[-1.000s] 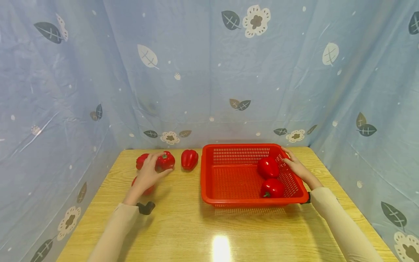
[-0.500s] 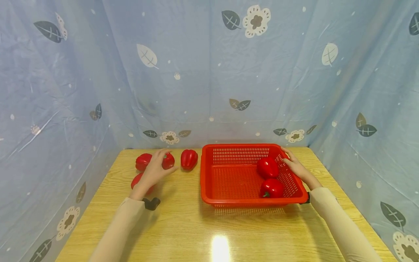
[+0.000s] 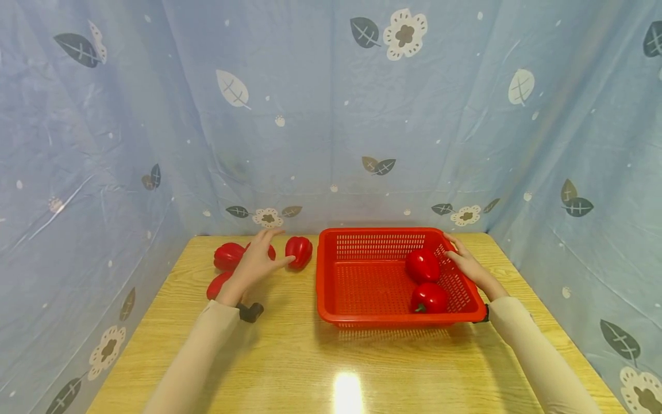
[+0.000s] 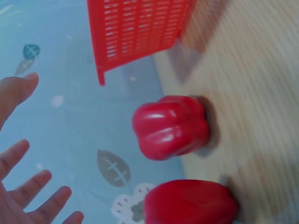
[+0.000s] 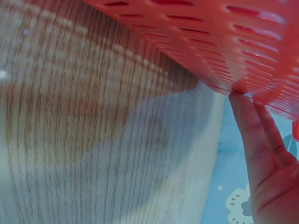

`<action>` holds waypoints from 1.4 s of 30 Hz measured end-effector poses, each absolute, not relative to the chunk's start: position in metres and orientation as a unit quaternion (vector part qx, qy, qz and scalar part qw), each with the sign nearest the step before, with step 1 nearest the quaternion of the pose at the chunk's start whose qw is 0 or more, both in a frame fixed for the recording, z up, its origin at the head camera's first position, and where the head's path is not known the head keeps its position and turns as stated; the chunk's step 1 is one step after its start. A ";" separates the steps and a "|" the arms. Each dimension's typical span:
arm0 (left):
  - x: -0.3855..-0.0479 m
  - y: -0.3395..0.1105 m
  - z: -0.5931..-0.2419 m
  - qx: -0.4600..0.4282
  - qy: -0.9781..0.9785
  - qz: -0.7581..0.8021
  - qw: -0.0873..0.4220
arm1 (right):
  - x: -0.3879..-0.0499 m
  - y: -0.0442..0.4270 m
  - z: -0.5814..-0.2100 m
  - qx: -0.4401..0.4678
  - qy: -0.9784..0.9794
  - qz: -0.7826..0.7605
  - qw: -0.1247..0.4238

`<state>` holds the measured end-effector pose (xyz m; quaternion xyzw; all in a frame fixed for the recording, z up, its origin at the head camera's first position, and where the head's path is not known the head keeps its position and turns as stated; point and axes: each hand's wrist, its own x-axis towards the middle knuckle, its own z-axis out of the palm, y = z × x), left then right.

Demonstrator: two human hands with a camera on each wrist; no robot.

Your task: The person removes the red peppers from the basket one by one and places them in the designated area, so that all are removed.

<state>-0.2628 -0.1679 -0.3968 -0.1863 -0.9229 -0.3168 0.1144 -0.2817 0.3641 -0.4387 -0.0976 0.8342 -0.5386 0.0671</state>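
Observation:
My left hand (image 3: 256, 261) hovers with spread fingers over red bell peppers at the table's back left, holding nothing. One bell pepper (image 3: 299, 253) lies just right of its thumb. Another bell pepper (image 3: 228, 256) is on its left; a third (image 3: 219, 286) is partly covered by the wrist, and one more pepper (image 3: 271, 253) shows behind the hand. In the left wrist view the fingers (image 4: 44, 203) are apart from the nearest pepper (image 4: 170, 127). My right hand (image 3: 468, 265) holds the right rim of a red plastic basket (image 3: 398, 318), thumb inside, fingers (image 5: 252, 135) against its outer wall.
Two bell peppers, a rear one (image 3: 423, 265) and a front one (image 3: 430, 298), lie in the basket's right part. A wooden table (image 3: 289, 362) bears everything. A blue patterned curtain (image 3: 310, 144) closes off the back and both sides.
My left hand has moved right, away from the left peppers and toward the one beside the basket, its fingers staying spread. My right hand and the basket have stayed in place.

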 end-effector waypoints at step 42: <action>-0.286 -0.086 -0.349 -0.311 -0.899 -0.291 0.102 | -0.283 0.365 -0.442 -0.102 0.839 -0.531 0.061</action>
